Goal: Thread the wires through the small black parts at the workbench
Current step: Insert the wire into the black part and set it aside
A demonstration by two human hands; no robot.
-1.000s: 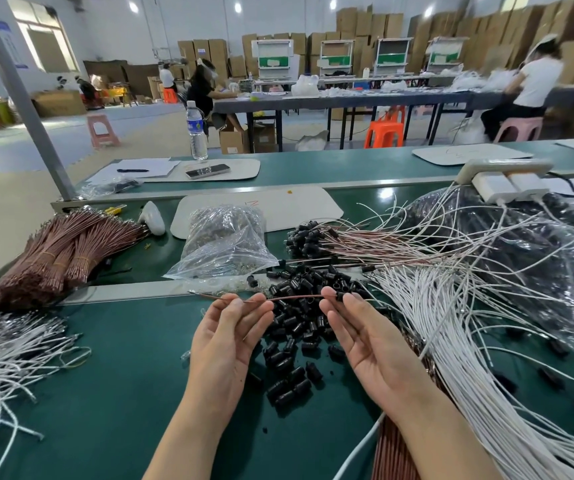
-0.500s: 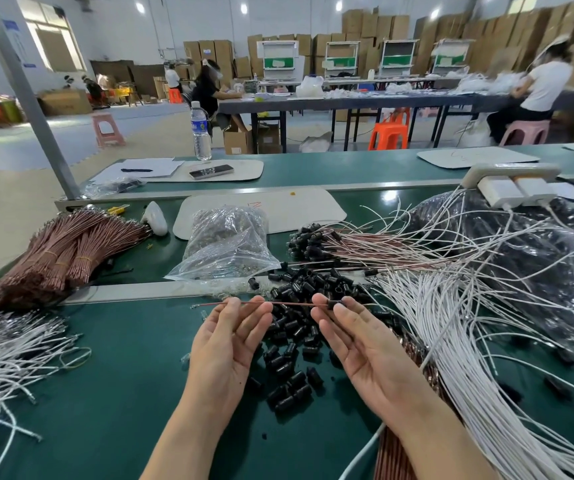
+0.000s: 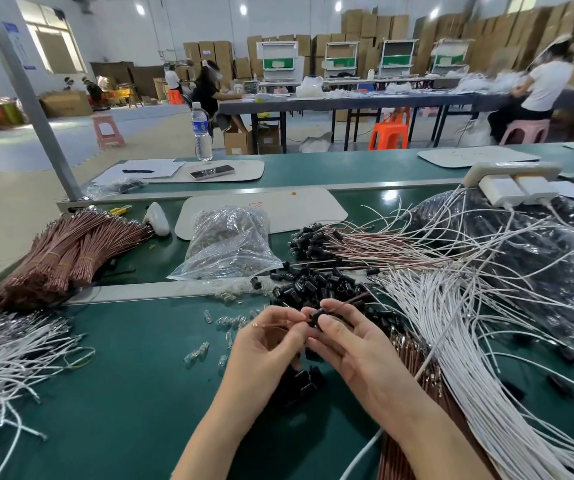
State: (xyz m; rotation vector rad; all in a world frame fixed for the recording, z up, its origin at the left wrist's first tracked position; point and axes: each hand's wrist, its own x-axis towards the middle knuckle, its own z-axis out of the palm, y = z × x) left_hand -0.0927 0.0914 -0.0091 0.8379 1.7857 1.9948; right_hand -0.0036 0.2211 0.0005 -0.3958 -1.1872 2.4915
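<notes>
While both hands are held together over the green tabletop [image 3: 122, 393], a thin brown wire [image 3: 268, 325] is pinched in the grip of the left hand [image 3: 264, 348] and a small black tube part [image 3: 315, 316] is held by the right hand [image 3: 358, 351], above a heap of black parts [image 3: 313, 284]. Open room is seen leftward; long white wires [image 3: 451, 327] are crowded rightward.

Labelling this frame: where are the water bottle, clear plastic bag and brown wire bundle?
water bottle [image 3: 201, 128], head view, its label.
clear plastic bag [image 3: 230, 249], head view, its middle.
brown wire bundle [image 3: 67, 254], head view, mid-length.
</notes>
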